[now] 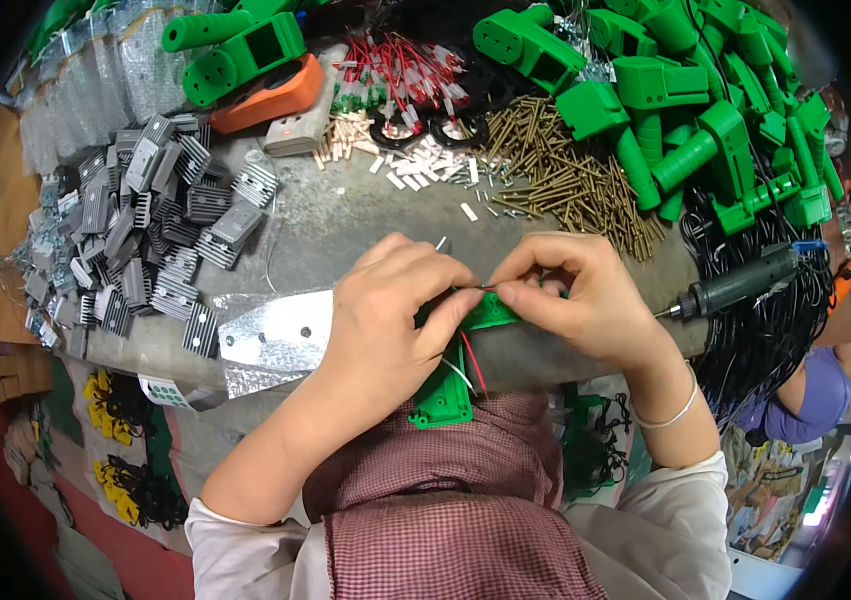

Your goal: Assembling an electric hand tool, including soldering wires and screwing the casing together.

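Close together over the table's near edge, my left hand [396,305] and my right hand [576,300] both have thumb and forefinger pinched. Between the fingertips a bit of thin wire [489,288] shows, reddish and dark; its ends are hidden by my fingers. Below lies an open green plastic housing [443,402], partly covered by my left hand. More green plastic [491,313] shows between the hands. A red wire [474,365] and a white wire [459,373] hang loose across the housing. Left of my left hand lies a silvery foil-covered plate [276,335].
Grey finned metal blocks [186,220] are heaped left. Ahead lie red wired parts [401,75], white pieces [431,162] and brass-coloured screws [576,165]. Green tool housings [696,100] pile up far right, above a dark power screwdriver [741,283] and black cables [756,345]. Another person [801,395] sits beyond.
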